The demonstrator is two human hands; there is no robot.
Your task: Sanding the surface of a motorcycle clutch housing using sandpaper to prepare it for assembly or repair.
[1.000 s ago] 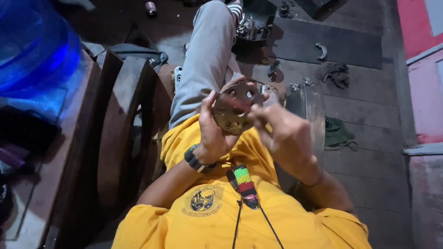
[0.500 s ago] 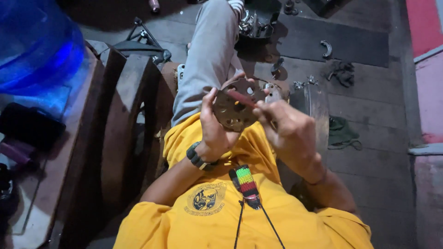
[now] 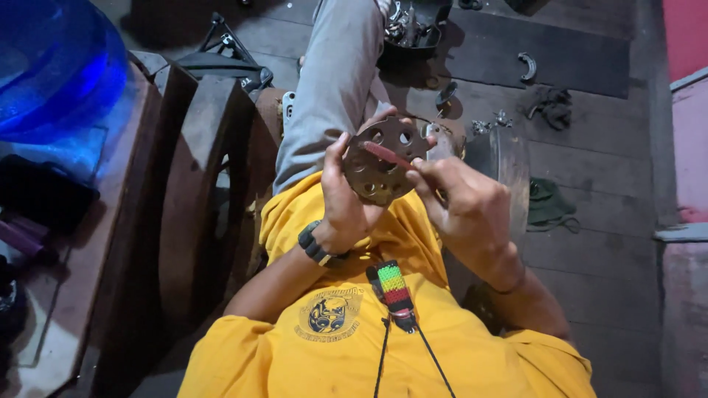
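Observation:
A round rusty metal disc with several holes is held up over my lap. My left hand, with a dark band on the wrist, grips its left rim. My right hand pinches a thin red stick-like tool whose tip lies across the face of the disc. My grey-trousered leg stretches away beneath the disc, and a yellow shirt covers my front.
A blue water bottle stands at upper left on a wooden bench. Dark curved wooden parts lie beside my leg. A tray of metal parts, a hook, rags and a shiny drum lie on the plank floor.
The disc and both hands have stayed together in front of me. The red tool has shifted slightly across the disc's face, and the view has drifted a little.

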